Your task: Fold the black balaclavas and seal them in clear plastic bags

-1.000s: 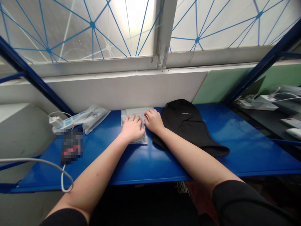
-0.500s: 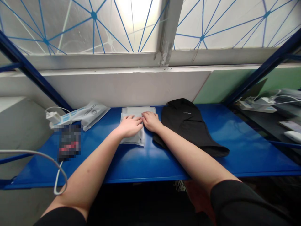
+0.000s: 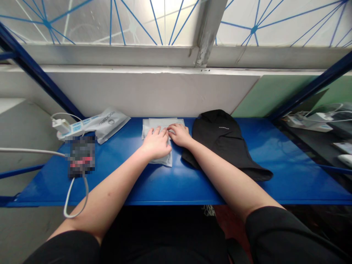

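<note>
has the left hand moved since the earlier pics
Yes, slightly: the left hand has slid rightward, closer to the black cloth on the blue shelf, its fingers now almost at the right hand.

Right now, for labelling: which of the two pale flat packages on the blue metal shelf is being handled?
The folded pale packet under the left hand and right hand; the grey printed pouch lies untouched.

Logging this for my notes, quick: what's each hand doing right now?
Left hand: open, fingers resting on the folded pale packet, no clear grip.
Right hand: loosely curled on the same packet; whether it grips cannot be told.
</note>
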The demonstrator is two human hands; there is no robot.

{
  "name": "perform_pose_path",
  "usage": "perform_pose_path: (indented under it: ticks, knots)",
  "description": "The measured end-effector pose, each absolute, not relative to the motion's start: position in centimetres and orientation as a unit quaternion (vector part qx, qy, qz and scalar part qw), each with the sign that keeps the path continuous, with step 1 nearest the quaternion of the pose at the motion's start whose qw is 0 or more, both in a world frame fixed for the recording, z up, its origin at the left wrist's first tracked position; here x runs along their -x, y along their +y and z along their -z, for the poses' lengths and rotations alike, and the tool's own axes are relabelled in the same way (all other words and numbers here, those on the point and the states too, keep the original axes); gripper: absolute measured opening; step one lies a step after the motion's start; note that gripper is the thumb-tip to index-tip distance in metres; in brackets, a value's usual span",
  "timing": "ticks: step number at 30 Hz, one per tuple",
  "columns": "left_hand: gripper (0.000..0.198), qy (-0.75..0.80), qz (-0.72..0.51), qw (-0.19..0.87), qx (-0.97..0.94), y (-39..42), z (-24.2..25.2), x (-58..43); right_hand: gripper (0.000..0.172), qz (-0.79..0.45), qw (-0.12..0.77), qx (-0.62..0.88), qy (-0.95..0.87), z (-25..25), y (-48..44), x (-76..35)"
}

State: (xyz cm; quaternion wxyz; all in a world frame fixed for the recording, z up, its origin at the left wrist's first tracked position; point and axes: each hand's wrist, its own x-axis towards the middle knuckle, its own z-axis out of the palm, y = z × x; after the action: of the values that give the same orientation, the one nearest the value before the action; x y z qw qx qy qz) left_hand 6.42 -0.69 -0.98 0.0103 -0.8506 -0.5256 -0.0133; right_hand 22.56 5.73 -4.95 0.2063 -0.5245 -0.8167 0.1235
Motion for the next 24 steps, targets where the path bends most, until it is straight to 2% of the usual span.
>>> perform_pose_path:
  ticks: [9,20,24]
  knots:
    - [0.068,-0.537,0.011,0.003,0.843,-0.58,1.09,-6.52,0.034,-0.141,0.21,0.536,-0.805,4.69,5.47,-22.22]
    - [0.067,-0.537,0.003,0.018,0.843,-0.58,0.99,-6.59,0.026,-0.157,0.212,0.524,-0.81,4.48,5.5,-22.41]
    - [0.058,-0.537,0.035,0.028,0.843,-1.02,0.93,-6.33,0.022,-0.164,0.204,0.519,-0.814,4.24,5.48,-22.51]
